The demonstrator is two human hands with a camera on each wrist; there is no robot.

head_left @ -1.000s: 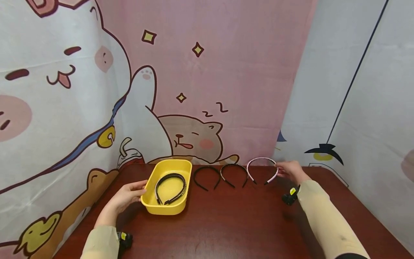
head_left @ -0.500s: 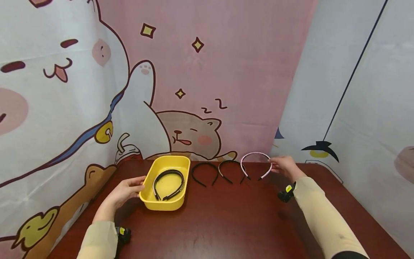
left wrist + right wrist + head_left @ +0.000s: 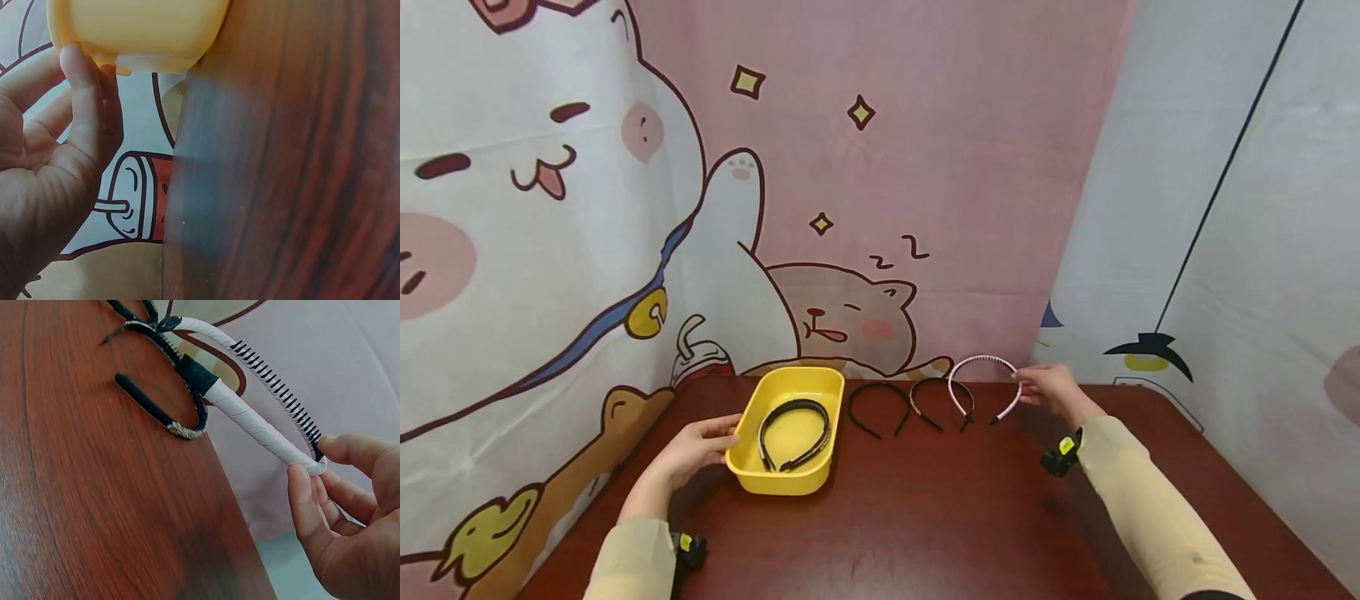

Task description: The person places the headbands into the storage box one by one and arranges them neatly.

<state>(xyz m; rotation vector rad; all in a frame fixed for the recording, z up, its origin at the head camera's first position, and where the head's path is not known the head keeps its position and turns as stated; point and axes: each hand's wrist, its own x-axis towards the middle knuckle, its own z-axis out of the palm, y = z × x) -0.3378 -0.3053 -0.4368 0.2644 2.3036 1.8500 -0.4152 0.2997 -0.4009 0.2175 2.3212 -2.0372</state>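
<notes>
My left hand grips the left side of a yellow plastic tub; in the left wrist view its fingertips touch the yellow wall. Inside the tub lie black headbands, overlapping. On the right, my right hand pinches the side of a pink headband with dark teeth. In the right wrist view the pale wrapped band slants from my fingertips, its black end overlapping a black headband with glittery trim.
A plain black headband lies between the tub and the glitter-trimmed one, near the back edge of the dark red wooden table. Right behind the table hangs a pink and white cartoon cloth.
My right hand has moved left with the pink headband, which now overlaps the glitter-trimmed one in the head view. The left hand and tub stay in place; the head view bobs slightly.
</notes>
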